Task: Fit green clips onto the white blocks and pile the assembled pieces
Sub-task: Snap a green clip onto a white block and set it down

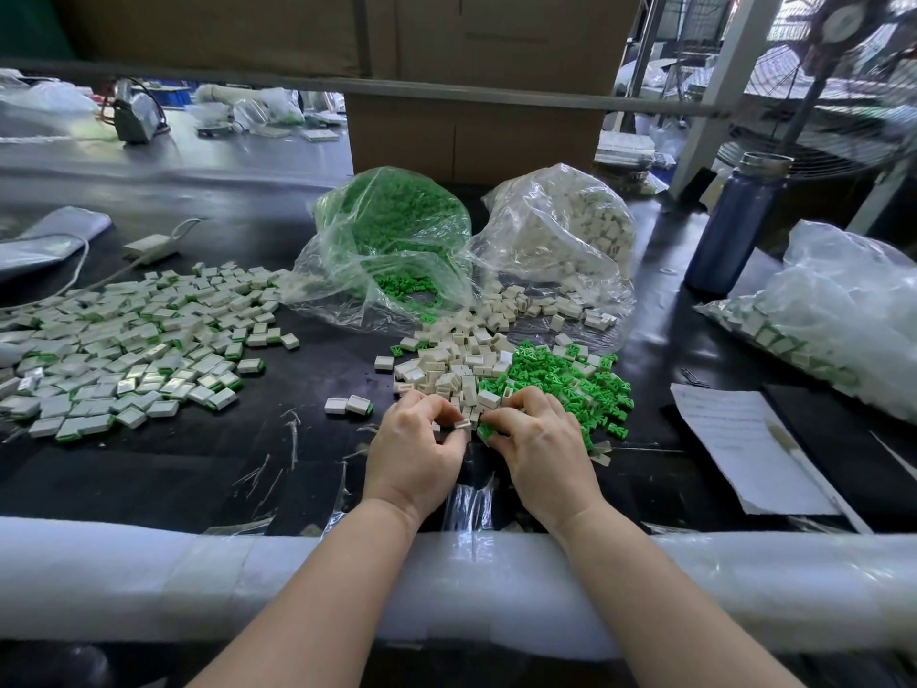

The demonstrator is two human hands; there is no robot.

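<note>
My left hand pinches a small white block between thumb and fingertips. Close beside it, my right hand pinches a green clip; the two parts almost touch. Just beyond my hands lie a heap of loose white blocks and, to its right, a heap of loose green clips. A wide pile of assembled pieces, white with green undersides, covers the table's left side. Two more assembled pieces sit left of my hands.
Open plastic bags of green clips and white blocks stand behind the heaps. At the right are a blue bottle, a bag of assembled pieces, and a paper sheet with a pen. A white foam-wrapped rail lines the table's near edge.
</note>
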